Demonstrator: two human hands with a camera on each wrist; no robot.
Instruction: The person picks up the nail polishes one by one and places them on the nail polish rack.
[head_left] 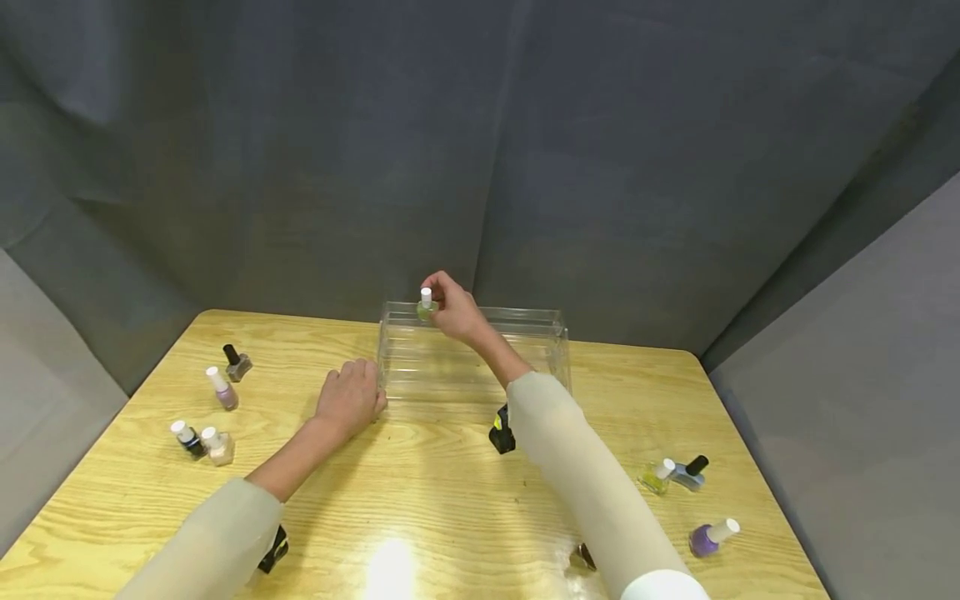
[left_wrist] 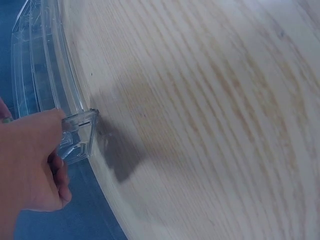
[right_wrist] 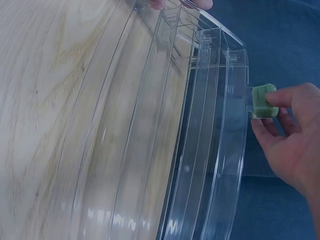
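Transparent plastic forms the rack [head_left: 442, 371] along the table's [head_left: 322, 517] far edge, where I have the left hand [head_left: 350, 396] curled around its left end, presumably for steadiness, and the right hand [head_left: 456, 312] pinching the green bottle [right_wrist: 260, 103] near the rack's top, apparently to keep it upright.

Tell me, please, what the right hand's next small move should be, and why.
Perhaps ease the bottle down into the rack's top tier: the right hand holds it cap-up beside that tier, while the left hand grips the rack's left end.
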